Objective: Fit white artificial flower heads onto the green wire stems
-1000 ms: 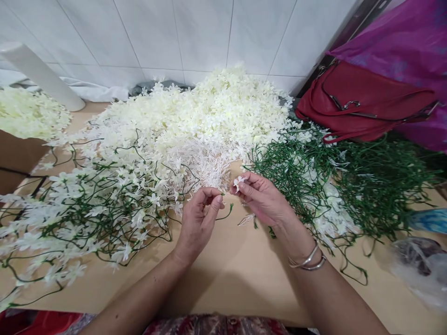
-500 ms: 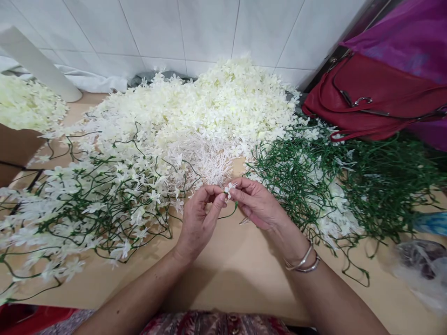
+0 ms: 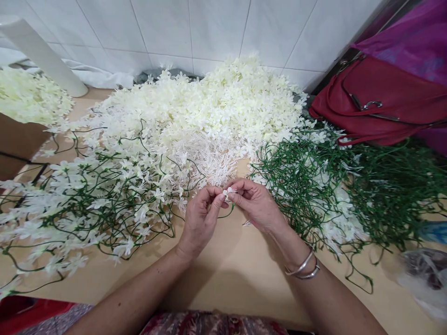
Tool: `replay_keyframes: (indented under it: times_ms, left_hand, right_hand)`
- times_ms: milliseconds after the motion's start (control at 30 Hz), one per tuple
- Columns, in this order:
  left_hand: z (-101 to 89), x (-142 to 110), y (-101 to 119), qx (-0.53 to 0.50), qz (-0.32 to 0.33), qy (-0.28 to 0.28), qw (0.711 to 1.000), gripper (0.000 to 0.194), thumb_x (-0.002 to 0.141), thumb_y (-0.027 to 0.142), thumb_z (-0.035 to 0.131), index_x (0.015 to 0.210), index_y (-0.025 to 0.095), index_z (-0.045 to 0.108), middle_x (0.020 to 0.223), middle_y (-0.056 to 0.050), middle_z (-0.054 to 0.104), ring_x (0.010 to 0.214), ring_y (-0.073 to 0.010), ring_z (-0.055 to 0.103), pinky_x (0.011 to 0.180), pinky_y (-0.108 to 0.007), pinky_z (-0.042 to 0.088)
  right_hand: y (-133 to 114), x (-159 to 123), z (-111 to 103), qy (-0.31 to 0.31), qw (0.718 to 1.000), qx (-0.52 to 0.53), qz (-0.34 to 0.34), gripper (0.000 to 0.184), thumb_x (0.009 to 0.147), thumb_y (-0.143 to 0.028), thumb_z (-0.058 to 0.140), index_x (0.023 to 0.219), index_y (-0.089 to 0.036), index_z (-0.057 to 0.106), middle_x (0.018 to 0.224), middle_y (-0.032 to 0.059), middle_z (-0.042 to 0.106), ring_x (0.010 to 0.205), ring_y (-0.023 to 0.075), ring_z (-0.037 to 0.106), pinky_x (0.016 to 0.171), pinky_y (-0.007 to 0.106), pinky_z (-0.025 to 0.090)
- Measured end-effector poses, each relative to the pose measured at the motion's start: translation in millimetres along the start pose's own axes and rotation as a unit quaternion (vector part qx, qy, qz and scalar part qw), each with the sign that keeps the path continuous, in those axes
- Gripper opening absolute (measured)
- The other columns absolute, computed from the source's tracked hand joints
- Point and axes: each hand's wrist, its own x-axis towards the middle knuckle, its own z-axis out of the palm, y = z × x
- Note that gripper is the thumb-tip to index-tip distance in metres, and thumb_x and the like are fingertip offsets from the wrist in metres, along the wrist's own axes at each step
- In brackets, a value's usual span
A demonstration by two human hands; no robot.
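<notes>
Between my two hands is a small white artificial flower (image 3: 227,191), with a green stem curving down beneath it. My left hand (image 3: 199,216) is closed, thumb and index finger pinching the flower's base. Opposite it, my right hand (image 3: 260,207) pinches the flower's other side, where fine white stamen tips poke past the fingers. Exactly which part each fingertip grips is partly hidden. Just beyond my hands lies a heap of loose white stamens (image 3: 213,160).
A large mound of cream petals (image 3: 223,102) rests against the tiled wall. Flowers on green stems (image 3: 94,204) spread at left, bare green stems (image 3: 293,177) at right. Around the edges are a red handbag (image 3: 384,102), a white roll (image 3: 45,56) and a plastic bag (image 3: 424,279).
My right thumb and fingers have shifted on the flower, and its petals look more bunched. Both hands stay together in nearly the same place; the view has moved slightly.
</notes>
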Motion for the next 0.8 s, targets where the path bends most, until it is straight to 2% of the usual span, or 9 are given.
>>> replay_keyframes:
  times_ms: [200,333,433,600,800]
  left_hand:
    - [0.6,1,-2,-0.013,-0.005,0.012,1.0,0.02,0.098,0.038,0.067,0.095,0.019,0.064,0.085,-0.001,0.069,0.076,-0.0135,0.07,0.072,-0.024,0.056]
    - [3.4,3,-3,-0.017,-0.017,0.013,1.0,0.02,0.098,0.038,0.067,0.098,0.019,0.066,0.087,-0.003,0.072,0.08,-0.0147,0.071,0.075,-0.025,0.056]
    - [5.6,3,-2,-0.029,-0.013,0.013,0.999,0.021,0.099,0.038,0.067,0.107,0.019,0.066,0.097,-0.004,0.073,0.084,-0.015,0.073,0.077,-0.026,0.057]
    - [4.5,2,1,0.008,-0.007,0.012,1.0,0.018,0.101,0.036,0.065,0.097,0.018,0.065,0.082,0.0,0.07,0.076,-0.0125,0.07,0.073,-0.023,0.053]
    - [3.0,3,4,0.013,-0.01,0.007,1.0,0.015,0.1,0.033,0.065,0.096,0.019,0.064,0.081,0.0,0.069,0.076,-0.0124,0.071,0.072,-0.022,0.053]
  right_hand:
    - [0,0,2,-0.001,1.0,-0.014,0.003,0.026,0.076,-0.041,0.089,0.078,-0.021,0.072,0.095,0.0013,0.07,0.079,0.0139,0.063,0.08,0.033,0.055]
    - [2,2,2,0.035,0.999,0.009,0.014,0.031,0.069,-0.044,0.094,0.078,-0.022,0.073,0.091,0.0006,0.071,0.08,0.0149,0.063,0.078,0.032,0.056]
    - [4,3,-1,0.063,0.997,0.041,0.023,0.032,0.066,-0.043,0.095,0.08,-0.023,0.076,0.091,0.0008,0.073,0.084,0.0162,0.065,0.085,0.033,0.056]
    - [0,1,-5,0.036,0.997,0.05,0.038,0.029,0.068,-0.041,0.095,0.081,-0.023,0.077,0.097,0.0016,0.075,0.092,0.0169,0.067,0.091,0.033,0.055]
    - [-8,1,-11,0.022,1.0,-0.002,0.022,0.025,0.073,-0.039,0.092,0.089,-0.024,0.078,0.093,0.0013,0.076,0.089,0.0156,0.068,0.088,0.031,0.055]
